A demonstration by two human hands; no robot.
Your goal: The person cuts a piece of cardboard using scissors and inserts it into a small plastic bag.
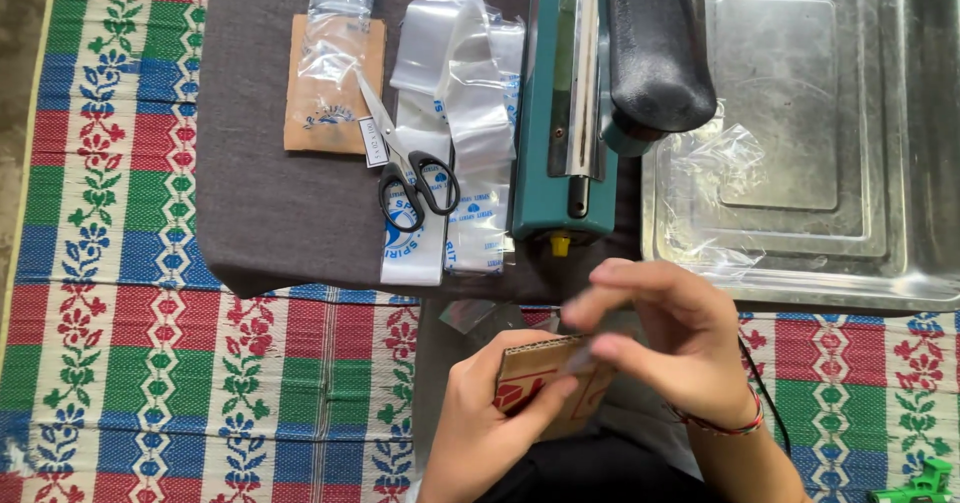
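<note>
My left hand (480, 418) grips a small piece of brown cardboard (540, 383) with red print, held low at the bottom centre. My right hand (665, 338) hovers over its right end, fingers blurred and pinched around something thin and clear; what it is cannot be told. A clear plastic bag (470, 315) lies just beyond the card on the mat. A red thread band circles my right wrist.
A teal heat sealer (560, 103) with a black handle (655, 53) stands on a grey cloth (270, 203). Black-handled scissors (415, 178) lie on clear printed bags (460, 113). Another cardboard piece (335, 88) lies left. A steel tray (820, 133) holds crumpled film. A patterned mat (150, 363) lies beneath.
</note>
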